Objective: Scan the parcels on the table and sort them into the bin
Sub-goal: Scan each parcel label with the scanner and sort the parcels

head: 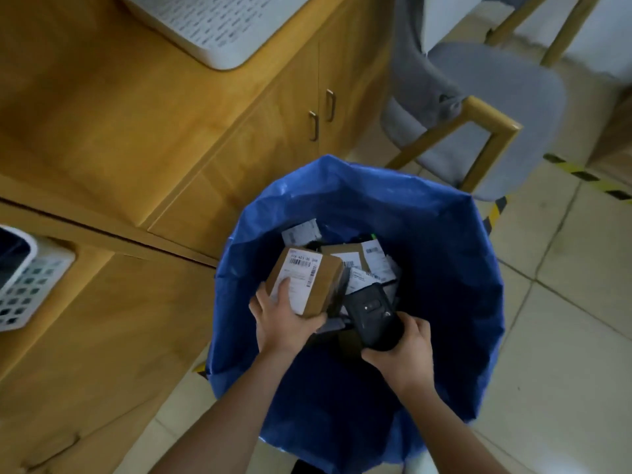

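A bin lined with a blue bag stands on the floor right of the wooden table. Over its mouth my left hand grips a brown cardboard parcel with a white barcode label facing up, thumb on the label. My right hand holds a black handheld scanner just right of the parcel, its head pointing down into the bin. Several other labelled parcels lie inside the bin below.
A white perforated basket sits at the table's left edge and a white tray at the top. A grey chair with a wooden frame stands behind the bin. Yellow-black floor tape runs at the right.
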Available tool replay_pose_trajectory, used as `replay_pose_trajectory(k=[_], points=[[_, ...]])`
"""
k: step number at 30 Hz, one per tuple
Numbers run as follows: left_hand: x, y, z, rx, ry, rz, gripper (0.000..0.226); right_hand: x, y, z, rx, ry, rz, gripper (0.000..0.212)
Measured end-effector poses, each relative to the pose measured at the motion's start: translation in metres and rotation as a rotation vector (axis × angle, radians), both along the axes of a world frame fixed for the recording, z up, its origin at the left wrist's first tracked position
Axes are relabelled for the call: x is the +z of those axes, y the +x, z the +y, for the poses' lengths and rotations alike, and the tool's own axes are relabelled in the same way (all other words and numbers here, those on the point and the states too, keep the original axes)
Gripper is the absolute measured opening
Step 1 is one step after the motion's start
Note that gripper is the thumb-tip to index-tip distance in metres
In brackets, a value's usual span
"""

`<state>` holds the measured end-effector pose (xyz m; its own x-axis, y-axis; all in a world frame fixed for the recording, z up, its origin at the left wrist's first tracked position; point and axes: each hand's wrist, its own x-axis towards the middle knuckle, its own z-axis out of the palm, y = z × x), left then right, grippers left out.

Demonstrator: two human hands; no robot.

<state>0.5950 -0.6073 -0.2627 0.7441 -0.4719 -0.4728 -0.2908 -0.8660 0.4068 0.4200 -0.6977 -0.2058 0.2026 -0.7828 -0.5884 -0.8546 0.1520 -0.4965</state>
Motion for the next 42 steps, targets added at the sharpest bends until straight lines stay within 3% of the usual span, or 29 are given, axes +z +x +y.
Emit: replay_pose_trajectory(k=[2, 8, 16, 24, 34, 42], points=[[-0.015, 0.007, -0.014, -0.028, -0.003, -0.019, 0.107, -0.013, 0.005, -0.003, -0.029, 0.002, -0.002, 0.086], [-0.030, 0.015, -0.027, -0.180, 0.040, 0.153, 0.119, -0.022, 0.007, -0.009, -0.056, 0.004, 0.002, 0.086], [0.040, 0.007, -0.024, -0.371, 0.123, 0.137, 0.088, 0.043, -0.010, -0.005, -0.032, -0.025, 0.013, 0.089], [0.151, -0.028, -0.037, -0.450, 0.013, 0.070, 0.053, 0.133, -0.059, 0.000, -0.079, -0.094, -0.056, 0.098], [0.255, -0.155, -0.063, -0.662, -0.158, -0.003, 0.045, 0.225, -0.205, 0.007, -0.277, -0.264, -0.224, 0.079], [0.315, -0.318, -0.096, -0.912, -0.290, -0.039, 0.038, 0.277, -0.380, 0.024, -0.481, -0.401, -0.243, 0.081]])
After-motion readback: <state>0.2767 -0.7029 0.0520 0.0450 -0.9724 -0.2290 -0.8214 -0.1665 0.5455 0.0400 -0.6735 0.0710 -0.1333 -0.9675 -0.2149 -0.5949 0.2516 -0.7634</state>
